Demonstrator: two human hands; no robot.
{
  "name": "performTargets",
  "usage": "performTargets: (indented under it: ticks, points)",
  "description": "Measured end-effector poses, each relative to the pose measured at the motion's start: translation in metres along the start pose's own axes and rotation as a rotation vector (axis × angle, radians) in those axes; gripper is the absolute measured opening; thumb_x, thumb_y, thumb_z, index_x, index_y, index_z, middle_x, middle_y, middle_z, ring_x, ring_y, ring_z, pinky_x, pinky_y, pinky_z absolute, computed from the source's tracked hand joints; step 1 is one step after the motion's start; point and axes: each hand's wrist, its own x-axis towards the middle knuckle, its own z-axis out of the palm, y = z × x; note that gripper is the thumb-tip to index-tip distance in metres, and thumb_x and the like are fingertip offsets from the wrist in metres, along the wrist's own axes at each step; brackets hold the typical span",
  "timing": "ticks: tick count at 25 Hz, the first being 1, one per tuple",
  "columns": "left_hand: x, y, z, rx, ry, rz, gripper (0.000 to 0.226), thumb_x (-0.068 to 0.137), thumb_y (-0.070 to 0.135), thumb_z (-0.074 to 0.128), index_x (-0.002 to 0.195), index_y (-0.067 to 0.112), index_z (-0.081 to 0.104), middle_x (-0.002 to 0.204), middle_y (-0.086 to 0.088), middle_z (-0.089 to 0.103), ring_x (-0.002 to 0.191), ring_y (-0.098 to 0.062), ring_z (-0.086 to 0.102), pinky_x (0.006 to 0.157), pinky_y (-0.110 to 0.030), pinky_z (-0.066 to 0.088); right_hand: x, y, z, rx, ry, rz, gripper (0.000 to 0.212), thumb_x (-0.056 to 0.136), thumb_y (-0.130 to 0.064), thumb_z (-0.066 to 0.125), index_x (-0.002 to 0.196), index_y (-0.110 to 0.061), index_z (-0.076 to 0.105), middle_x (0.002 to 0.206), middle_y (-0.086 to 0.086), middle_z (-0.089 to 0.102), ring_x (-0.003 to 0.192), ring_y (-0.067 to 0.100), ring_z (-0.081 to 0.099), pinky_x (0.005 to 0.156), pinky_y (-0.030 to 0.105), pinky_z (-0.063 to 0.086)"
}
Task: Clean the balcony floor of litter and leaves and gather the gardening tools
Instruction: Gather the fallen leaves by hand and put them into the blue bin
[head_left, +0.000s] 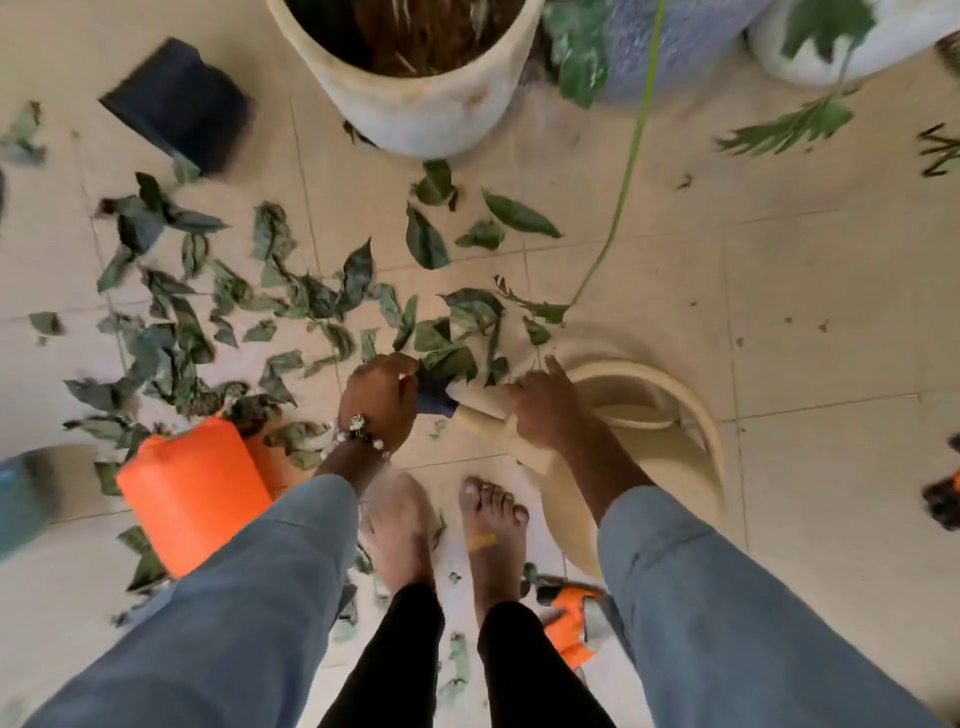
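Far left, a dark blue pot (179, 104) lies tipped on the tiles, and below it the leaves (208, 306) sprawl across the floor in a wide scatter. Near left, an orange container (195, 493) sits right by the feet, leaves tucked around it. Now the left hand (382, 397), bracelet on the wrist, fingers curled round a small dark piece (434, 392) pressed in among the leaves. Just right of it, the right hand (545, 408) grips the cream dustpan (675, 415), fingers wrapped over its handle, mouth facing the pile. The risk: a fast sweep could flick leaves past the pan's lip, or push them under it if the edge lifts off the tile. Bare feet stand close to an orange-handled tool (571, 618) near the right foot — one step back and that's trodden on.
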Motion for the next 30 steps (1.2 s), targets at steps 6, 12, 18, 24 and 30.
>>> performTargets:
  ticks: [6,12,18,24,30]
  points:
    - [0.014,-0.016,0.023,-0.157,0.017,-0.088,0.021,0.09,0.007,0.055,0.101,0.009,0.072,0.116,-0.008,0.069,0.103,-0.031,0.065,0.094,-0.037,0.047,-0.004,0.018,0.027,0.265,0.002,0.267,0.031,0.092,-0.005,0.047,0.12,-0.011,0.06,0.113,0.014,0.063,0.106,0.029,0.06,0.088,0.033,0.047]
    - [0.03,-0.026,0.049,-0.269,-0.035,-0.203,0.022,0.092,0.01,0.054,0.105,0.013,0.072,0.106,-0.004,0.072,0.102,-0.021,0.065,0.084,-0.018,0.04,0.029,0.013,0.066,0.336,0.154,0.415,0.037,0.09,-0.018,0.061,0.122,-0.002,0.051,0.12,0.017,0.055,0.109,0.03,0.055,0.089,0.037,0.048]
    - [0.04,-0.032,0.066,-0.656,-0.123,-0.333,0.018,0.094,0.016,0.057,0.081,0.027,0.065,0.094,-0.007,0.072,0.077,-0.021,0.066,0.075,-0.032,0.052,0.043,-0.012,0.065,0.779,0.522,0.515,0.011,0.084,0.002,0.061,0.09,-0.003,0.069,0.087,0.012,0.07,0.08,0.023,0.066,0.071,0.031,0.053]
    - [0.039,0.001,0.054,-1.089,-0.307,-0.583,0.032,0.1,0.032,0.048,0.095,0.007,0.067,0.084,-0.01,0.07,0.069,-0.017,0.065,0.07,-0.033,0.054,0.024,-0.036,0.006,1.435,0.2,0.027,0.019,0.084,-0.008,0.068,0.102,-0.009,0.071,0.1,0.005,0.072,0.096,0.02,0.068,0.088,0.037,0.055]
    - [0.056,-0.025,0.049,-1.229,-0.1,-0.783,0.037,0.104,0.016,0.038,0.078,0.006,0.063,0.035,0.007,0.042,0.027,-0.005,0.028,0.033,-0.011,0.024,0.067,0.012,0.026,0.662,0.514,0.571,0.038,0.089,-0.008,0.062,0.127,-0.011,0.057,0.13,0.014,0.053,0.115,0.025,0.051,0.093,0.03,0.045]
